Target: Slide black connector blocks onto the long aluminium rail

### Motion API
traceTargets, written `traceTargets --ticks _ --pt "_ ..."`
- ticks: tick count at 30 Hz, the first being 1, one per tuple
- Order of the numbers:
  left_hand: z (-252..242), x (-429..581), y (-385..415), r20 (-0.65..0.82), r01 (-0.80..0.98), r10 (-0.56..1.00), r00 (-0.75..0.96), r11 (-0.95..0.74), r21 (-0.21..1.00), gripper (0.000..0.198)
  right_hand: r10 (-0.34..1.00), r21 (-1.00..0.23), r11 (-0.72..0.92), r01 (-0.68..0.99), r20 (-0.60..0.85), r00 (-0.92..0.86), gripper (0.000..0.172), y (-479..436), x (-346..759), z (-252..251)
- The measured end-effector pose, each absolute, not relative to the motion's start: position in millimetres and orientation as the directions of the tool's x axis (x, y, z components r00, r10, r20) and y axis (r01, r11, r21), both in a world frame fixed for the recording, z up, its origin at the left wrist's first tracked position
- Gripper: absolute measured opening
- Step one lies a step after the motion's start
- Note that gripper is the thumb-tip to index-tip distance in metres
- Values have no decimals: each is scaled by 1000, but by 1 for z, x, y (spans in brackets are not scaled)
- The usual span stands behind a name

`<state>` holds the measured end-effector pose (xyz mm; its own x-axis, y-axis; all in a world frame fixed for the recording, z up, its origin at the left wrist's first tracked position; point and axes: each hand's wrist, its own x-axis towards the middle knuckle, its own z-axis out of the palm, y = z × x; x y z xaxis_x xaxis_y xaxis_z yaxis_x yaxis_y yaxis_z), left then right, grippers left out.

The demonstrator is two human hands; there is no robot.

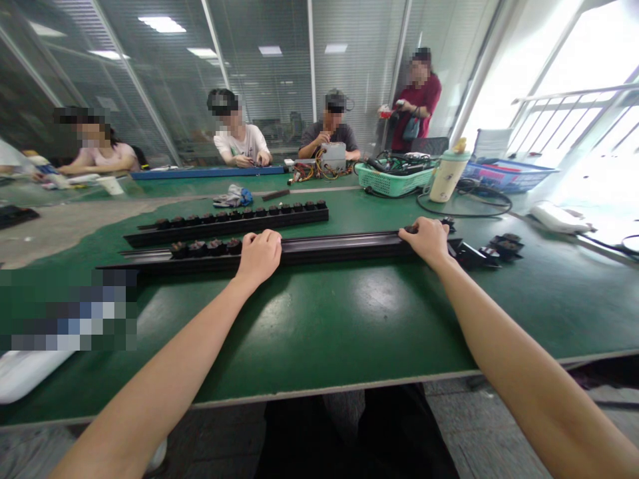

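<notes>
My left hand point(259, 256) and my right hand point(426, 241) both rest on a long black metal rail point(339, 249) lying across the green workbench point(359, 313). The fingers of each hand curl over the rail's top. Several round black fittings point(206, 248) sit along the rail's left part, just left of my left hand. Behind it lies a second black rail point(224, 231), lined with several similar fittings. Loose black fittings point(505, 247) lie beyond the rail's right end, near my right hand.
Across the bench, a teal basket of cables point(394, 179), a cream bottle point(448, 174), a coiled black cable point(469, 203) and a blue basket point(509, 176) stand at right. Co-workers sit beyond a wired metal box point(333, 155). The bench's front edge runs below my forearms.
</notes>
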<state>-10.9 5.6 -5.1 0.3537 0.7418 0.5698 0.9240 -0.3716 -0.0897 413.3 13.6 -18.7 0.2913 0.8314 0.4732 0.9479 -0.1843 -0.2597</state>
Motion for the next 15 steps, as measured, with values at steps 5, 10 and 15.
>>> traceTargets --ticks 5,10,15 --pt "-5 -11 6 570 922 738 360 -373 -98 37 835 -224 -188 956 476 276 33 12 414 -17" --pt "-5 -11 5 574 919 733 366 -383 -97 37 840 -193 -193 962 474 263 34 11 414 -15" --pt "-6 -12 6 584 917 726 364 -388 -90 36 841 -165 -193 967 481 250 35 11 416 -16"
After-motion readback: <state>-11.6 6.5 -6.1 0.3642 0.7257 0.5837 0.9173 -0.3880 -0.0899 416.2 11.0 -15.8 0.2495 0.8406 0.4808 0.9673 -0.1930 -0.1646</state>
